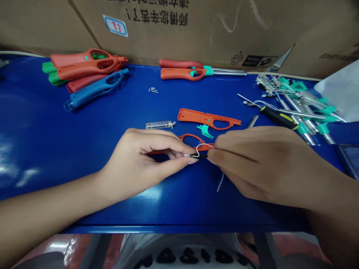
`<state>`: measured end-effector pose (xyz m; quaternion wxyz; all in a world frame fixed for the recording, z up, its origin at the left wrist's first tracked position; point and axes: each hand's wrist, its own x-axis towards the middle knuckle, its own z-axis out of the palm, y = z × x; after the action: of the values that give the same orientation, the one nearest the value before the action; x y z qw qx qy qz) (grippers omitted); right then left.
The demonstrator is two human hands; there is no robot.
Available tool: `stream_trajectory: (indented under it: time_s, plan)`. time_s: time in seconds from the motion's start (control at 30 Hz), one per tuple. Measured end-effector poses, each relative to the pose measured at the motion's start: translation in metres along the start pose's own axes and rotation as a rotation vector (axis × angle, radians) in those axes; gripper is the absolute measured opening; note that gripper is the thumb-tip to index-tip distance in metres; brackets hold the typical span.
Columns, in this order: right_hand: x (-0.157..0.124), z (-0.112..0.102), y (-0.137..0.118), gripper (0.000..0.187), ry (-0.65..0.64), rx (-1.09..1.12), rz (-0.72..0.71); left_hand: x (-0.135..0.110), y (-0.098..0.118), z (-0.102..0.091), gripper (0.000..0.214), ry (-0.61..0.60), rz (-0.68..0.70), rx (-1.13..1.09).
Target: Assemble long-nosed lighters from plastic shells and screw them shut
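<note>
My left hand [151,160] pinches a small black igniter piece [198,156] with a whitish end between thumb and forefinger. A thin white wire [199,146] loops up from it to my right hand [252,164]. The right fingers are pressed together at the wire and the black piece's right end; their exact hold is partly hidden. Under both hands lies an orange lighter shell half [192,139]. Beyond it are a teal trigger [205,130], another orange shell half [207,118] and a clear fuel tank [159,125]. A thin pale tube [220,183] hangs below my right hand.
Orange, blue and green handle shells [84,69] are piled at the back left. Small screws [153,90] lie mid-table, before two orange lighters [182,73]. To the right are metal tubes with teal parts [311,108] and a black-yellow screwdriver [280,117]. A cardboard box [196,33] walls the back.
</note>
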<state>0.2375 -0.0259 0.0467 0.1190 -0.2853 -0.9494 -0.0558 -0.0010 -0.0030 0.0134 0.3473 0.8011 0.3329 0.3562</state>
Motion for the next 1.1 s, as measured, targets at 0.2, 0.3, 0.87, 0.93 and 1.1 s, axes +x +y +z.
stream_trajectory:
  time_s: [0.2, 0.3, 0.87, 0.93, 1.1]
  plan:
    - [0.000, 0.000, -0.003, 0.024, -0.010, -0.046, -0.003, -0.001, 0.000, 0.001, 0.007, 0.000, 0.025, 0.025]
    - [0.000, 0.000, -0.005, 0.028, -0.020, -0.046, 0.031, -0.002, 0.000, 0.000, 0.006, -0.002, 0.049, 0.049]
    - [0.001, 0.000, -0.003, 0.034, -0.016, 0.170, 0.304, -0.001, -0.004, 0.002, 0.009, 0.022, -0.148, -0.110]
    - [-0.002, 0.000, -0.002, 0.034, 0.004, 0.160, 0.250, 0.000, -0.004, 0.002, 0.009, 0.023, -0.167, -0.154]
    - [-0.004, -0.004, -0.002, 0.033, 0.003, 0.125, 0.253, 0.002, -0.004, 0.001, 0.018, -0.025, -0.240, -0.337]
